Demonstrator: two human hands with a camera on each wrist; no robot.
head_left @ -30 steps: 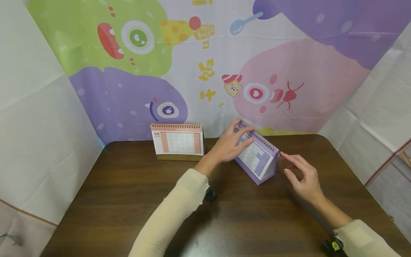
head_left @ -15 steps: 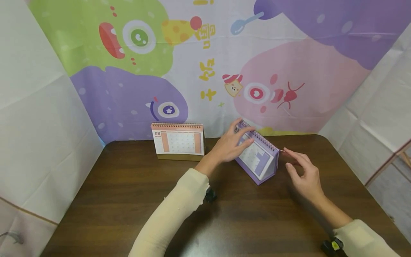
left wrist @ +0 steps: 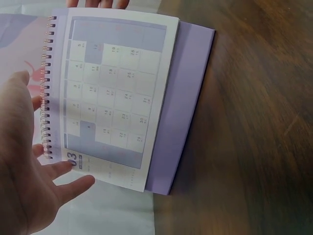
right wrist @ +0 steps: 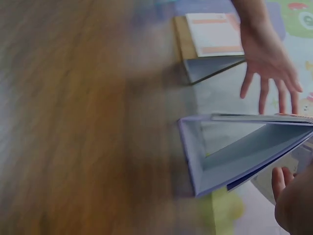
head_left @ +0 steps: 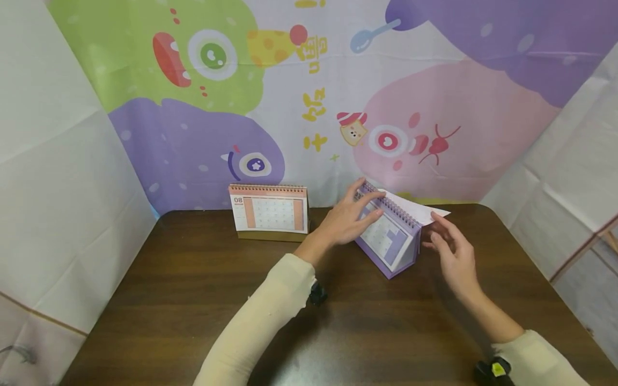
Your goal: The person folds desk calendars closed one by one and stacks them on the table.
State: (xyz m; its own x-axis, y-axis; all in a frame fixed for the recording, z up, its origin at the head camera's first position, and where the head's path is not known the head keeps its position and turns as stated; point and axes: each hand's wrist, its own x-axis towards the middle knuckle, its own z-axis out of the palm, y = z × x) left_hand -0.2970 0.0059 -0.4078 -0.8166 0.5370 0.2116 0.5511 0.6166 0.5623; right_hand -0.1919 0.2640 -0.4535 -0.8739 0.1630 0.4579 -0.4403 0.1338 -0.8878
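A purple desk calendar (head_left: 377,236) stands tilted toward the back right of the table, its front page marked 03 in the left wrist view. My left hand (head_left: 344,219) rests on its left end, fingers spread over the spiral (head_left: 393,206) and thumb near the front page. A white page (head_left: 415,208) lifts out behind the spiral toward the right. My right hand (head_left: 456,260) is at the calendar's right end, its index fingertip touching that page and its thumb apart from the index finger. In the right wrist view the hollow triangular stand (right wrist: 188,156) shows from the side.
To the left stands an orange desk calendar (head_left: 272,214) marked 08 on a brown base. Both calendars stand on the dark wooden table (head_left: 193,300). A cartoon-printed cloth (head_left: 318,161) hangs right behind, with white sheets (head_left: 58,134) at the sides.
A page behind the purple calendar's spiral has risen and spread outward, seen edge-on before. My right hand has shifted slightly; my left hand has stayed in place.
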